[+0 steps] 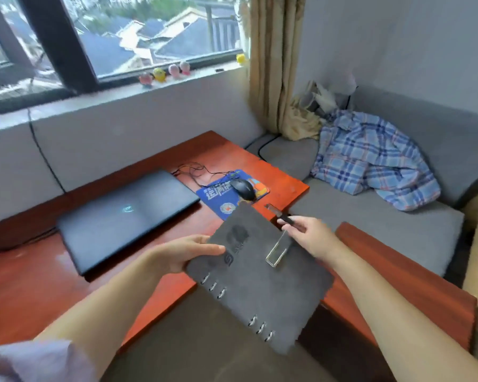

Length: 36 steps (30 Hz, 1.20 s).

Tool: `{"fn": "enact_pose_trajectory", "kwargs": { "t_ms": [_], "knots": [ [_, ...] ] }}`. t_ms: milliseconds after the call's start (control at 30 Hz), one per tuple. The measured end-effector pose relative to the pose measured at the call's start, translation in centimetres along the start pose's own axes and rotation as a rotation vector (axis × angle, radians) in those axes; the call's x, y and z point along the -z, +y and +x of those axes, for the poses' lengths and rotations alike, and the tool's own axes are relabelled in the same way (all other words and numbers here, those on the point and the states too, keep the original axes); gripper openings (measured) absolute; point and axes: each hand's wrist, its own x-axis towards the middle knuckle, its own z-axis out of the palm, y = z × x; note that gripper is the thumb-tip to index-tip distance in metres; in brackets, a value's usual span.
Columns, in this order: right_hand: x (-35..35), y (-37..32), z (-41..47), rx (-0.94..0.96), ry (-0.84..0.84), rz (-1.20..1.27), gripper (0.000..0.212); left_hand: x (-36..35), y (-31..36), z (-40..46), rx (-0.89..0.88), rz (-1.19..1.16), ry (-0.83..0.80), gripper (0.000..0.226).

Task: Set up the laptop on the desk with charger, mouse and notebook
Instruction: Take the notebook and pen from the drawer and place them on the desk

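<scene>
A grey ring-bound notebook (255, 282) is held in the air over the near edge of the red-brown desk (33, 285). My left hand (185, 253) grips its left edge. My right hand (312, 237) pinches the notebook's dark strap (280, 215) at the right edge, above a metal loop (277, 250) on the cover. The closed black laptop (127, 216) lies flat on the desk to the left. A black wired mouse (243, 189) rests on a blue mouse pad (226, 198) beyond the notebook. No charger brick is visible.
A thin mouse cable (193, 170) coils on the desk behind the pad. A black cord (43, 158) runs down the wall behind the laptop. A grey sofa (370, 224) with a plaid blanket (370, 164) sits to the right. Small toys (163, 74) line the window sill.
</scene>
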Motion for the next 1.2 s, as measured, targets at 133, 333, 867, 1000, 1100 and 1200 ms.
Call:
{"fn": "enact_pose_trajectory", "kwargs": {
  "t_ms": [133, 333, 867, 1000, 1100, 1200],
  "knots": [
    [-7.5, -7.1, -0.6, 0.0, -0.466, 0.207, 0.021, 6.3, -2.9, -10.2, -0.022, 0.022, 0.193, 0.031],
    [-19.3, -15.3, -1.2, 0.045, -0.566, 0.404, 0.028, 13.6, -8.4, -21.7, -0.208, -0.339, 0.534, 0.022],
    [-42.9, -19.8, 2.7, 0.061, -0.572, 0.044, 0.041, 20.1, -23.2, -24.1, -0.085, -0.698, 1.221, 0.022],
    [-46.0, -20.5, 4.3, 0.092, -0.597, -0.138, 0.051, 23.8, -24.7, -23.2, 0.024, -0.509, 1.416, 0.021],
    [-47.0, -20.7, 5.0, 0.094, -0.623, -0.15, 0.051, 24.9, -25.6, -22.5, 0.153, -0.349, 1.491, 0.023],
    [-47.3, -20.5, 5.3, 0.098, -0.623, -0.128, 0.048, 25.3, -26.2, -22.0, 0.26, -0.212, 1.542, 0.029]
  ]
}}
